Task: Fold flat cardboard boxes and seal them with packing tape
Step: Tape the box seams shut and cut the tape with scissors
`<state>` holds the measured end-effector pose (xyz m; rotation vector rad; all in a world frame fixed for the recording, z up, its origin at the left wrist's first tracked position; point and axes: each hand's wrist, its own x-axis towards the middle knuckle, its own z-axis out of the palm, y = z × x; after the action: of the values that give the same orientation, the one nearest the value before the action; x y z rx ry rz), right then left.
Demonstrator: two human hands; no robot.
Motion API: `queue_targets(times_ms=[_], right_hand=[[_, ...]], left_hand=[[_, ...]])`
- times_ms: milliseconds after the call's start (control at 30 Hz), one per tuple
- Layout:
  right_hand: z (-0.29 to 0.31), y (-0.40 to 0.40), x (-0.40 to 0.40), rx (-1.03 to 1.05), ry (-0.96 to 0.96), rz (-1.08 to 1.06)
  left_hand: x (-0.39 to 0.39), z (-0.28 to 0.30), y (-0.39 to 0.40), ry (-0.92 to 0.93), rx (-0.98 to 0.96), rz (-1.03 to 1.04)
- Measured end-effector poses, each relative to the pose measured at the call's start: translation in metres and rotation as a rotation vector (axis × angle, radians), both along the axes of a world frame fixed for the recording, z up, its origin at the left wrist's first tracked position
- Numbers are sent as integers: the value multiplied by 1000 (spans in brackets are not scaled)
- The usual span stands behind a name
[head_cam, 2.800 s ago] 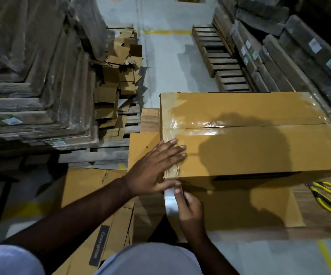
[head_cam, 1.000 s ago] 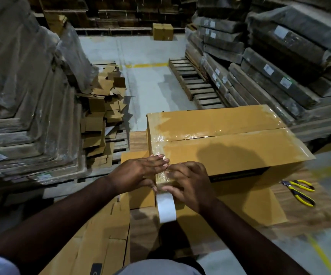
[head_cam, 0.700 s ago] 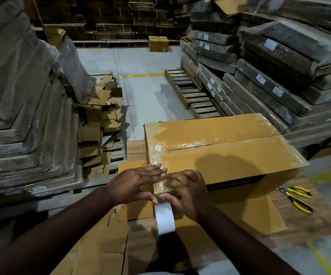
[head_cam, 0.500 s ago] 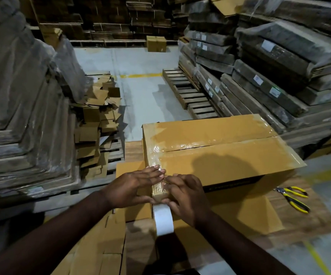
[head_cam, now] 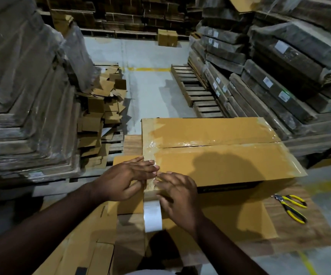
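A long brown cardboard box (head_cam: 220, 161) lies on a wooden table (head_cam: 309, 231), its flaps closed, with clear tape along the top seam and left end. My left hand (head_cam: 125, 181) lies with straight fingers on the box's near left corner, pressing the tape strip down. My right hand (head_cam: 178, 195) presses with spread fingers on the same corner and the front face just right of the strip. A clear tape roll (head_cam: 152, 215) hangs from the strip below the corner, between my wrists; neither hand grips it.
Yellow-handled scissors (head_cam: 291, 207) lie on the table to the right. Flat cardboard sheets (head_cam: 77, 251) sit at my lower left. Cardboard offcuts (head_cam: 101, 116) are piled left of the box. Wrapped stacks (head_cam: 279, 66) and a pallet (head_cam: 196, 92) flank the grey floor aisle.
My right hand has left the tape roll and come up onto the box corner beside my left hand. The roll now hangs free. The camera has tilted up.
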<state>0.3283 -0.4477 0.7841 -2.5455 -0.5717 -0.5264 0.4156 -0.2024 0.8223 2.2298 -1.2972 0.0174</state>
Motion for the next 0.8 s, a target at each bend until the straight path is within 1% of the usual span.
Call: queue_targets(times_ms=[33, 100, 167, 233, 300, 367, 467, 500, 533, 567, 600, 633, 733, 767, 800], right_hand=[[1, -6, -2, 18, -8, 39], [6, -19, -8, 123, -27, 56], [10, -37, -17, 240, -80, -6], [10, -69, -30, 313, -182, -117], [9, -114, -47, 416, -260, -264], [0, -171, -61, 531, -285, -441], [-25, -281, -67, 827, -164, -808], [-37, -322, -67, 861, -66, -913], [-54, -364, -67, 807, 73, -991], [-71, -402, -68, 736, 243, -1014], [-90, -438, -66, 627, 393, -1013], [-104, -465, -63, 524, 472, -945], [-157, -524, -47, 132, 502, -674], [-186, -543, -42, 18, 529, -627], [-196, -548, -43, -51, 586, -657]], left_hand=[[-2, 1, -6, -27, -5, 42], [-4, 9, -24, -66, 4, 98], [-7, 20, -49, -62, 19, 110], [-11, 30, -81, -46, 29, 104], [-15, 35, -120, -32, 29, 82], [-17, 35, -167, -36, 21, 45], [-15, 26, -243, -32, 54, 16], [-15, 22, -267, -24, 72, 19], [-15, 19, -291, -12, 90, 29], [-16, 17, -314, 2, 108, 46], [-16, 15, -334, 17, 123, 64], [-17, 14, -352, 34, 134, 79], [-20, 8, -387, 33, 176, 127], [-21, 6, -392, 21, 188, 142], [-22, 5, -394, 21, 193, 152]])
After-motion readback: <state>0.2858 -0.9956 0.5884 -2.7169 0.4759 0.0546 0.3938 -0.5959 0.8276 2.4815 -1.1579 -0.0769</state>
